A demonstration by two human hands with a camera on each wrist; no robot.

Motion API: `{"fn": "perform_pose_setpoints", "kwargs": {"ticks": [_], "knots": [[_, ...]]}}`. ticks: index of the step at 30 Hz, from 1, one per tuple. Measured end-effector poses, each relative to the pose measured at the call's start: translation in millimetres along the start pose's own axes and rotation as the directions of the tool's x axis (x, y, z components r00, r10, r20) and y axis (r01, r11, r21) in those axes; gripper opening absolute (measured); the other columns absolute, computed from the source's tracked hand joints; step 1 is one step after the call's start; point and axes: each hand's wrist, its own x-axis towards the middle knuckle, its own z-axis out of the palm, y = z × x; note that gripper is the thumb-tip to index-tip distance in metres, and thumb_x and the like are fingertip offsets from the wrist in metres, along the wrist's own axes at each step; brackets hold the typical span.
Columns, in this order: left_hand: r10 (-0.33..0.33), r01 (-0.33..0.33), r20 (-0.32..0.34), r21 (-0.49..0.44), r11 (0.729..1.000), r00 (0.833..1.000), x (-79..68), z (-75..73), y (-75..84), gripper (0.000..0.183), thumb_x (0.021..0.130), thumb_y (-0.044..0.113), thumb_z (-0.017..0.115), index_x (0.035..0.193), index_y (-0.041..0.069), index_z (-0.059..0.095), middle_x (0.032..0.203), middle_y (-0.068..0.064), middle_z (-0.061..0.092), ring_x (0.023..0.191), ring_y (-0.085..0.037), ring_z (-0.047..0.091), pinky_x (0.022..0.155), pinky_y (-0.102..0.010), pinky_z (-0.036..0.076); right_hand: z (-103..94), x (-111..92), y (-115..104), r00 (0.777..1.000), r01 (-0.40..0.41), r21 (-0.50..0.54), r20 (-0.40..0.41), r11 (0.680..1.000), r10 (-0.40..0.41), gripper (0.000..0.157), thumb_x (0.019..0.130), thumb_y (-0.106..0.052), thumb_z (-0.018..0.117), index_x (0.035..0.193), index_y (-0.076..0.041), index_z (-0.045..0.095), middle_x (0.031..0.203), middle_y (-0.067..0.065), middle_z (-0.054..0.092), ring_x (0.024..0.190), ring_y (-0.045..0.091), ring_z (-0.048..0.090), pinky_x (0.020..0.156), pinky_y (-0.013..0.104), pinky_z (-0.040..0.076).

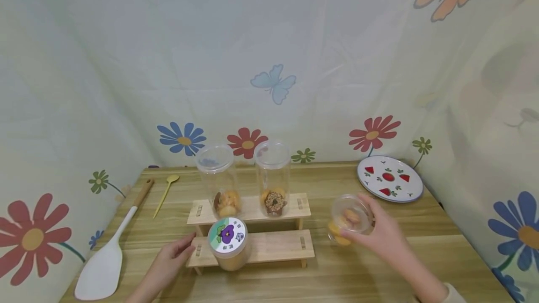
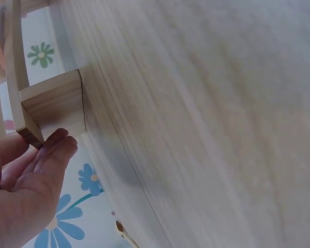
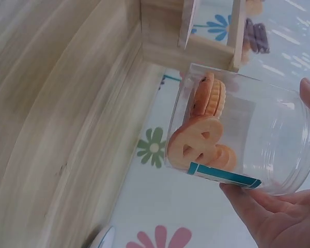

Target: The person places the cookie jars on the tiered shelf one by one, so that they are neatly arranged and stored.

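Observation:
My right hand (image 1: 385, 230) grips a clear plastic jar (image 1: 353, 207) of cookies above the table, right of a two-step wooden stand (image 1: 280, 247). The right wrist view shows a pretzel-shaped cookie (image 3: 188, 139) and a ridged sandwich cookie (image 3: 209, 98) inside it, near the bottom. With thumb and fingers, my left hand (image 1: 168, 261) pinches the left end of the stand's lower step (image 2: 28, 126). On that step stands a jar with a purple-flower lid (image 1: 227, 236). Two tall clear jars, a left one (image 1: 219, 181) and a right one (image 1: 273, 176), hold cookies on the upper step.
A white spatula (image 1: 101, 270) with a wooden handle lies at the table's left edge, beside a small yellow spoon (image 1: 166, 195). At the back right lies a plate with red fruit patterns (image 1: 397, 191). Flowered cloth (image 1: 269, 36) hangs around the table (image 1: 362, 279).

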Motion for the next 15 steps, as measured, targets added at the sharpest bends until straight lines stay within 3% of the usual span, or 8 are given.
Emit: {"fn": "perform_pose_setpoints", "kwargs": {"ticks": [15], "knots": [[-0.013,0.013,0.006,0.008,1.0,1.0,2.1,0.3,-3.1,0.04,0.098,0.008,0.056,0.132,-0.011,0.049,0.133,-0.025,0.051,0.122,-0.036,0.05,0.096,-0.039,0.046,24.8,-9,-24,0.992,0.106,0.098,0.052,0.99,-0.111,0.096,0.058,-0.05,0.088,0.14,-0.028,0.043,0.13,0.004,0.057,0.107,0.025,0.06,0.085,0.042,0.053]]}}
